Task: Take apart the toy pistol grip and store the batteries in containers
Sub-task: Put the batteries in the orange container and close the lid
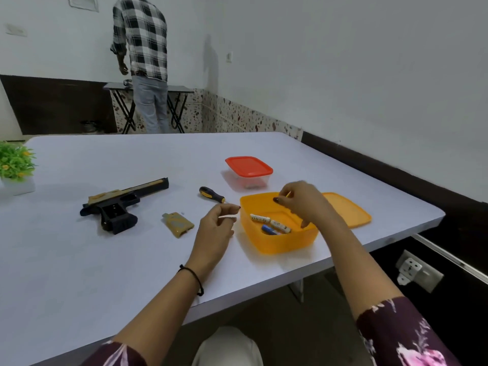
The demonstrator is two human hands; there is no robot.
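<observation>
Three batteries (272, 224) lie loose on the floor of the open orange container (277, 243), directly under the right hand (303, 202): two pale ones and a blue one. That hand hovers over the container's far rim, fingers pinched around something small and yellowish; it is too small to tell what. The left hand (215, 228) hangs just left of the container, loosely curled, holding nothing that can be made out.

Further left of the left hand lies the tan grip cover (178, 224), removed and face up, and beyond it the toy pistol (118, 207) on its side, its grip open and dark inside. The screwdriver (212, 195) rests on the table (105, 273) just beyond the left hand's fingertips.

Right of the right hand, the orange lid (348, 210) lies flat beside its container. Beyond both hands stands a clear container with a red lid (249, 171), closed.

Judging by this, the grip is apart and batteries are stored; closing the orange container appears to be what remains.
</observation>
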